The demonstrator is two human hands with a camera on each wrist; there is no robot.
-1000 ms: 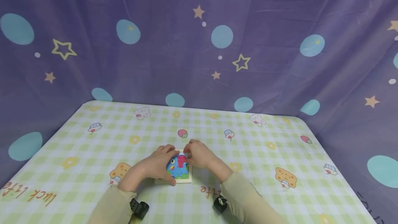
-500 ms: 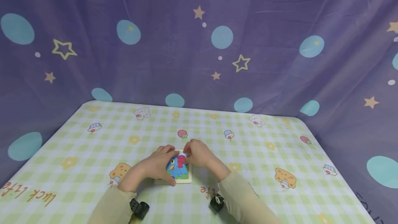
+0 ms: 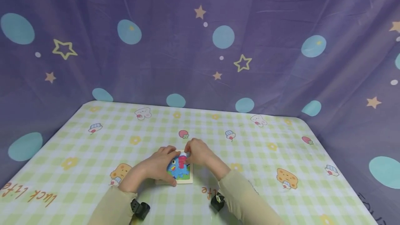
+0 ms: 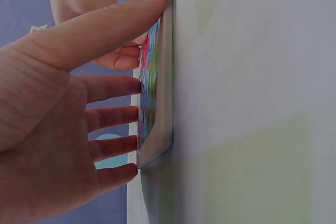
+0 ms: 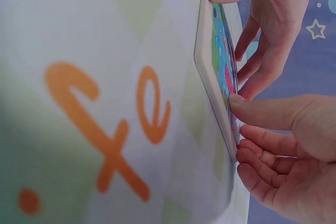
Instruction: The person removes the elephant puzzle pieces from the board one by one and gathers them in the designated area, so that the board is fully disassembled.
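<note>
A small square wooden picture puzzle [image 3: 178, 173] with a pale frame lies on the table, showing a blue cartoon animal with a pink-red patch. My left hand [image 3: 158, 164] spans its left side. In the left wrist view its thumb [image 4: 121, 22] reaches over the near edge, while the straight fingers touch the board's left part. At the far right corner my right hand [image 3: 201, 153] pinches the puzzle, thumb on the picture face and bent fingers at the edge, as the right wrist view shows. The hands hide the puzzle's left side and upper right corner.
A green and white checked tablecloth [image 3: 250, 155] with printed snacks and lettering covers the table. Behind it hangs a purple curtain [image 3: 175, 61] with stars and blue ovals. Dark wrist cameras [image 3: 140, 210] sit at both cuffs.
My right forearm and wrist have shifted slightly left, and the right hand sits a touch higher. The left hand and the puzzle stay in place.
</note>
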